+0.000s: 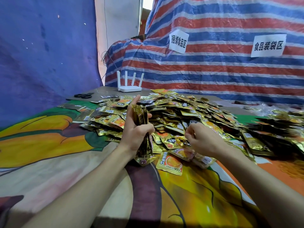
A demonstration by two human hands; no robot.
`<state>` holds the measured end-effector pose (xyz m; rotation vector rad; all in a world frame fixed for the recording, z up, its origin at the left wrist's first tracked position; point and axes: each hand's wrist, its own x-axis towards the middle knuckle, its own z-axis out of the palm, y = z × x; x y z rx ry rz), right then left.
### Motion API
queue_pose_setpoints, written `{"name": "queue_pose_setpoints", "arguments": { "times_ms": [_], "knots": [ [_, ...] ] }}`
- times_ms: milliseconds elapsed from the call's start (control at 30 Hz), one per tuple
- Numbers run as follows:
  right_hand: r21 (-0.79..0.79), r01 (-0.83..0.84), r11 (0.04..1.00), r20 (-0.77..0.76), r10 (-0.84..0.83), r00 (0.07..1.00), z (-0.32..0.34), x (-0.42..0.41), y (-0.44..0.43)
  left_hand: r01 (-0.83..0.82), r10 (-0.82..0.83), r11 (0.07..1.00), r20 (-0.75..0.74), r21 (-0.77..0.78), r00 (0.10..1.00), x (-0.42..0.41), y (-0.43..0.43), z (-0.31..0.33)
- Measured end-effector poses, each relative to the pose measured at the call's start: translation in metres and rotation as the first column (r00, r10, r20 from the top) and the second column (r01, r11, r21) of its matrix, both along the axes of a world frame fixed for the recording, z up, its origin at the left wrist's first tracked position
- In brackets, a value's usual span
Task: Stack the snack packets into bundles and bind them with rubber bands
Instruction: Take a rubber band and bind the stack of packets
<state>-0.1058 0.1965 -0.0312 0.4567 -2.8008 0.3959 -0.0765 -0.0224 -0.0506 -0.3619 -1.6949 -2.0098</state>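
A big heap of gold snack packets (pixel 185 112) covers the middle of the table. My left hand (pixel 137 129) grips an upright stack of gold packets (pixel 141 116) on edge, thumb on one side and fingers on the other. My right hand (pixel 202 139) hovers over the near edge of the heap with its fingers curled; I cannot see anything held in them. A few yellow rubber bands (pixel 181 142) lie on the packets just left of that hand. Loose packets (pixel 170 164) lie at the heap's front edge.
A white router (pixel 130 87) and black scissors (pixel 83 95) sit at the back of the table. A red, white and blue striped tarp (pixel 230 68) with two paper signs rises behind. More packets (pixel 279 119) lie at far right. A colourful printed cloth (pixel 49 137) covers the table.
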Motion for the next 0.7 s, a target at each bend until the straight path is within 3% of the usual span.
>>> {"name": "queue_pose_setpoints", "arguments": {
  "times_ms": [133,200,367,500,700],
  "knots": [
    [0.029,-0.046,0.998,0.095,0.043,0.995,-0.005,0.004,0.000,0.011,-0.012,0.999,-0.016,-0.035,1.000,-0.001,0.001,-0.001],
    [-0.010,-0.039,0.999,0.056,0.039,0.998,-0.008,0.004,-0.001,0.019,-0.021,0.998,-0.027,-0.055,0.999,-0.001,0.002,-0.001],
    [0.132,-0.027,0.991,0.002,0.027,1.000,-0.010,-0.002,-0.003,0.028,-0.030,0.998,-0.032,-0.057,0.999,0.001,0.004,0.000],
    [-0.170,-0.037,0.985,-0.015,0.035,0.999,-0.007,-0.008,0.005,0.041,-0.043,0.998,-0.024,-0.053,0.999,0.003,0.005,0.002],
    [-0.449,-0.060,0.891,0.008,0.071,0.997,0.005,-0.005,0.009,0.069,-0.069,0.996,-0.006,-0.049,0.998,0.005,0.004,0.002]
  ]
}}
